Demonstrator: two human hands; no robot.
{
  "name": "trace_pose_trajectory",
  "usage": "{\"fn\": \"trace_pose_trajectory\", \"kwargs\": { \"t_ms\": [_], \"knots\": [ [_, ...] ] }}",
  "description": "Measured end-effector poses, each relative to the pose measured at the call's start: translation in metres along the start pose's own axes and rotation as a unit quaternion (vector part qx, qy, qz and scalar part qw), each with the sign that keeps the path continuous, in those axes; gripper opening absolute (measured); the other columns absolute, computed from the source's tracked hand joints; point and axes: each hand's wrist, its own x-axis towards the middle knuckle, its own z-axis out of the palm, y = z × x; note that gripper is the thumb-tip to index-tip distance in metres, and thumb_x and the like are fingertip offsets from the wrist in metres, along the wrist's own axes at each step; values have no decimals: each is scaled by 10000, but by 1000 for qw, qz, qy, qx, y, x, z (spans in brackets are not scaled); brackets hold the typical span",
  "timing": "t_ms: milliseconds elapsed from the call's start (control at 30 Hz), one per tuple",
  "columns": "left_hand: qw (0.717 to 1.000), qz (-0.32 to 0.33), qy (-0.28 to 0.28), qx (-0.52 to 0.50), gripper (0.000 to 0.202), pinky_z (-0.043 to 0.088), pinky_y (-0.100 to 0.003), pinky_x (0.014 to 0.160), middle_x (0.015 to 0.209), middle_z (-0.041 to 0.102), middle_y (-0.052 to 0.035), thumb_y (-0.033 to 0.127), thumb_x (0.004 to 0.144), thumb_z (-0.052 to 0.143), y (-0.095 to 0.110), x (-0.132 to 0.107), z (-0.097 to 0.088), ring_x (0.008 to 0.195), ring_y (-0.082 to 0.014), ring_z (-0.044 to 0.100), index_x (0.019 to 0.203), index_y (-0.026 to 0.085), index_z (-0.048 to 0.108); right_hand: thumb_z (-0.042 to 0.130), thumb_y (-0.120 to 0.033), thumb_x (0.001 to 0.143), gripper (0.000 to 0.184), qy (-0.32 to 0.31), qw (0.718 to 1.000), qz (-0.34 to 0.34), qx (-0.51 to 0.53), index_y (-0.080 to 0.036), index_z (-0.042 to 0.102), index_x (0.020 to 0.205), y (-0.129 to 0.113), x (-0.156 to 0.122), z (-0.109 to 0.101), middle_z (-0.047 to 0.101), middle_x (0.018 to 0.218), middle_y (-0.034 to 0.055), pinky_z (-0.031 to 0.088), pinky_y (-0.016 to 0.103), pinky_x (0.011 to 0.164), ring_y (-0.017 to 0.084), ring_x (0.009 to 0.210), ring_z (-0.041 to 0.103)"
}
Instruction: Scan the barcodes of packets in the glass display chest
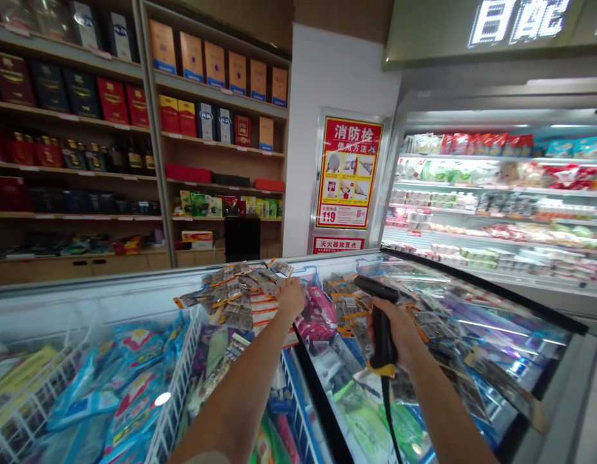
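Observation:
My right hand (403, 336) is wrapped around the black handle of a barcode scanner (383, 338), its head pointing left and its cable hanging down. Ahead and to the left, my left hand (291, 298) reaches to the right end of a pile of small grey-brown packets (231, 287) with orange edges. Its fingers are curled on a small packet (282, 268) at the edge of the pile, though the fingertips are partly hidden. Just left of that hand lies an orange-and-white striped pack (265, 312). More such packets (349, 303) spread out beyond the scanner.
The packets lie on the glass top of a chest freezer (576, 367). White wire baskets (175, 386) inside hold blue bags (129, 380) and other bagged goods. A black divider bar (322, 406) runs between my arms. Behind are shelves of boxes (216, 90) and a refrigerated display (501, 193).

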Motion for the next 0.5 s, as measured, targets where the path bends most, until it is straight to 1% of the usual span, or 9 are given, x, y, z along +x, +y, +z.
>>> {"fn": "trace_pose_trajectory", "kwargs": {
  "t_ms": [100,167,267,333,400,500],
  "knots": [
    [999,-30,-13,32,357,330,-469,930,1131,597,-192,300,837,439,-5,19,9,1112,-314,493,1127,135,562,620,-356,683,193,8,1000,12,0,-174,557,667,7,5,-2,555,422,-29,347,205,270,117,297,487],
    [997,-42,-14,56,350,331,-474,909,1059,626,-210,323,826,459,-10,30,16,1070,-328,515,1080,121,590,622,-370,680,213,8,1000,20,-6,-169,562,645,10,7,-6,551,413,-22,344,209,274,118,295,483],
    [995,-35,-3,89,265,332,-468,893,981,653,-204,285,799,503,-13,38,26,1050,-328,521,978,135,628,621,-385,675,230,12,1000,11,-13,-161,576,646,14,10,-10,559,418,-15,335,209,282,119,297,485],
    [995,-27,3,92,212,340,-459,885,972,661,-188,237,768,534,-14,39,28,1052,-320,522,935,151,633,628,-379,668,229,18,1000,8,-21,-161,569,630,15,11,-12,560,420,-16,332,209,289,118,297,489],
    [997,-42,-2,72,167,357,-457,867,964,666,-176,212,726,573,-14,37,25,1033,-321,539,874,165,634,630,-370,669,232,20,999,5,-31,-161,559,600,17,11,-12,559,419,-14,335,213,297,116,300,487],
    [993,-113,-19,-23,91,396,-452,813,832,680,-146,176,620,648,-17,31,14,939,-331,589,705,175,615,618,-364,683,238,10,999,8,-35,-162,553,575,19,7,-10,555,414,-8,332,214,299,110,306,476]
  ]
}}
